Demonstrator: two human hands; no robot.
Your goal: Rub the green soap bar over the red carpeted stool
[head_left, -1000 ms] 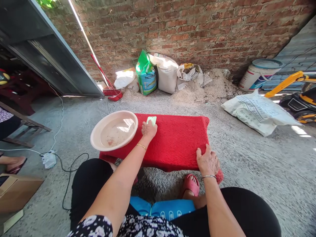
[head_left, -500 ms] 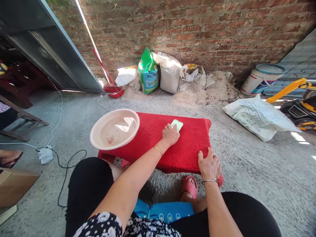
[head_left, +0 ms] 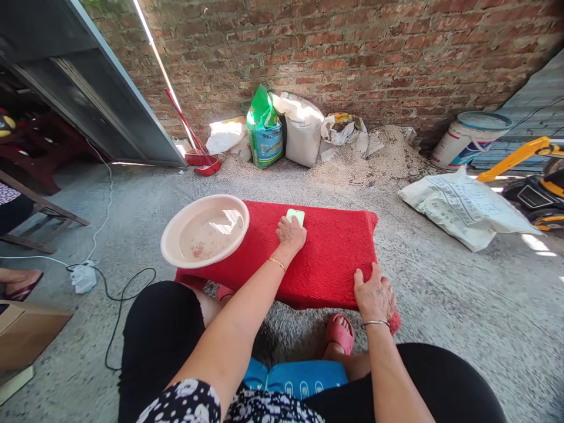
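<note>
My left hand (head_left: 291,234) is closed around a pale green scrub brush (head_left: 296,216), pressed down on a red fuzzy cloth (head_left: 335,252). Its bristles, if any, are hidden underneath. The cloth covers a low bench or table in front of my knees. Spread over the near right corner of that cloth, my right hand (head_left: 374,296) lies with thumb and fingers apart, holding it against the edge. A pale pink basin (head_left: 176,241) of water stands on the left end of the cloth, with small reddish bits at its bottom.
Against the brick wall stand a green-and-blue bag (head_left: 267,138), a white sack (head_left: 304,138) and a red dustpan (head_left: 207,166). A filled sack (head_left: 469,205) lies right, near a bucket (head_left: 471,141). Cables and a power strip (head_left: 83,276) lie left, near another person's foot (head_left: 22,283).
My left hand has slid the scrub brush leftward over the red cloth, nearer the basin. My right hand stays at the cloth's corner.
</note>
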